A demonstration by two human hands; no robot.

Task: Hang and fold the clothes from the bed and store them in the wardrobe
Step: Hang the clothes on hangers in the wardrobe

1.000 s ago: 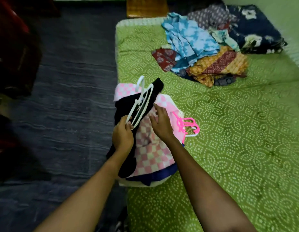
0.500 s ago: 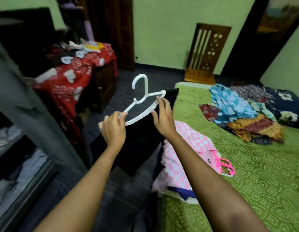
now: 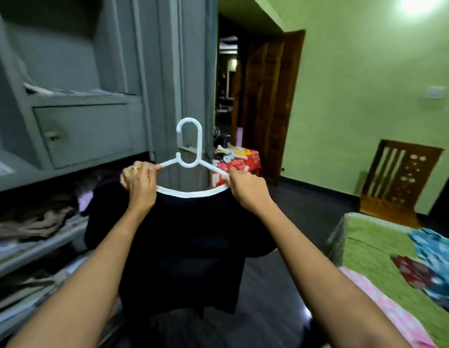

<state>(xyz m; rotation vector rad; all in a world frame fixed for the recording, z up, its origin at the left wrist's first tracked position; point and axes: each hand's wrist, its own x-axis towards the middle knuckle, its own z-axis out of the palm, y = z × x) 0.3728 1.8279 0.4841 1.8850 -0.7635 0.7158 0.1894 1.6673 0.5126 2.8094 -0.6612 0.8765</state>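
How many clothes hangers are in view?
1: the white hanger, carrying a black garment, held up before the wardrobe by the left hand and right hand. Others may lie outside the frame.

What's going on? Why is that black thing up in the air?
A person holds a black garment on a white hanger, left hand gripping one end, right hand the other. It is up in front of the grey wardrobe, not yet hung inside. More clothes lie on the green bed.
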